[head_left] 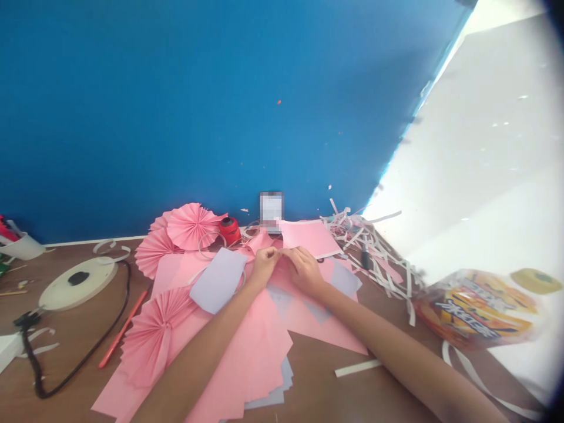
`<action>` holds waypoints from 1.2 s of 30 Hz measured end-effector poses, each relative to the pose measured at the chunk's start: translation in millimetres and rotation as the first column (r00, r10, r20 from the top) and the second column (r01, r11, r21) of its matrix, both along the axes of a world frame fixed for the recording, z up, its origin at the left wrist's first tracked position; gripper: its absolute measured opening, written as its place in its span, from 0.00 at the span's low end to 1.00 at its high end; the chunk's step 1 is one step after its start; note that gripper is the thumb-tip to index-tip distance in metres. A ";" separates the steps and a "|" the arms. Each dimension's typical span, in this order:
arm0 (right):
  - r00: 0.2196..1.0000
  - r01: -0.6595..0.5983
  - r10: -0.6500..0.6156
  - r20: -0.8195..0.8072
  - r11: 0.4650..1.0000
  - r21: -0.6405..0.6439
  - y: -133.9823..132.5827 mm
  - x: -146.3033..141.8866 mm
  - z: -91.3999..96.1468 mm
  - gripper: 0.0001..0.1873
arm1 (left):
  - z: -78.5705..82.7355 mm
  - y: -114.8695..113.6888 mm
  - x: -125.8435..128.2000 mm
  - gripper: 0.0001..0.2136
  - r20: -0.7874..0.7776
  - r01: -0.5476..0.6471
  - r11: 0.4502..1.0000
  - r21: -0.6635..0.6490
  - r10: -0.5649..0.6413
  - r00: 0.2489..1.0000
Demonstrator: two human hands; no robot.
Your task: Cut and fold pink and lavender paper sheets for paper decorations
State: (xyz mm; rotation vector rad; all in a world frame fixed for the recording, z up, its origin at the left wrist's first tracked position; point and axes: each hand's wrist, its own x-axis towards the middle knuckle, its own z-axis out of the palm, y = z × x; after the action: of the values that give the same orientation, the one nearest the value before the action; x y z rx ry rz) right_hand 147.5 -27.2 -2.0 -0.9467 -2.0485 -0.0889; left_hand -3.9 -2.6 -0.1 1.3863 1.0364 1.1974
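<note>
Our left forearm [198, 364] and right forearm [396, 352] come in from the bottom corners and angle together low over the table [317, 382]. Both the left hand [264, 265] and right hand [305, 271] are in a tight pinch, fingertips [277, 253] meeting on a pink paper sheet [264, 346], though the pinched bit is too small to make out. That sheet lies flat, long side pointing at the blue wall [176, 117], with a pink paper fan [191, 226] just left of it.

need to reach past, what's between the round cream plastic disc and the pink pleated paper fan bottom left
Head view: a black cable and a thin red stick lie there.
</note>
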 end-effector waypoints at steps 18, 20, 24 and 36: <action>1.000 -0.004 0.004 0.000 0.998 -0.056 0.8 -0.8 0.3 0.16 | 0.7 0.1 0.9 0.16 -0.023 -0.020 1.000 0.024 0.020 1.000; 1.000 -0.006 0.006 0.000 0.998 -0.058 0.7 -0.7 0.8 0.16 | 0.8 0.3 1.1 0.16 -0.025 -0.022 0.999 0.024 0.022 0.999; 1.000 -0.005 0.005 -0.007 0.998 -0.062 0.1 -0.7 2.0 0.16 | 0.8 0.4 1.2 0.16 -0.029 -0.011 0.999 0.030 0.012 1.000; 0.996 -0.050 0.041 -0.084 0.993 -0.109 -1.5 -1.8 5.9 0.18 | 5.7 -2.3 1.5 0.15 -0.007 -0.009 1.000 0.029 0.010 1.000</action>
State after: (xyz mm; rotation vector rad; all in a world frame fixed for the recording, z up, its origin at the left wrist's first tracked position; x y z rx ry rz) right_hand 145.7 -28.7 4.0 -0.9554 -2.0148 0.0878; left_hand -2.4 -4.9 5.6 1.4107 1.0353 1.2195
